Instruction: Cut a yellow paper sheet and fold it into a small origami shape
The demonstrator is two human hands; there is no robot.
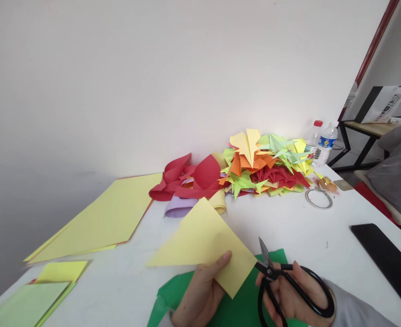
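Observation:
My left hand [203,288] pinches a pale yellow sheet of paper [200,240] between thumb and fingers, holding it up over the table. The sheet has a pointed end to the left and straight edges on the right. In my right hand [295,293] is a pair of scissors [271,272] with black looped handles. Its metal blades are spread apart, pointing up and left, close to the right corner of the sheet. Beneath both hands lies green paper [244,309], partly covered by them.
Large yellow sheets [101,218] and smaller green and yellow sheets [26,304] lie left. Curled red paper [205,175] and a pile of folded paper shapes [261,168] sit by the wall. Tape roll [319,199], bottles [325,145] and a black flat object [387,268] are right.

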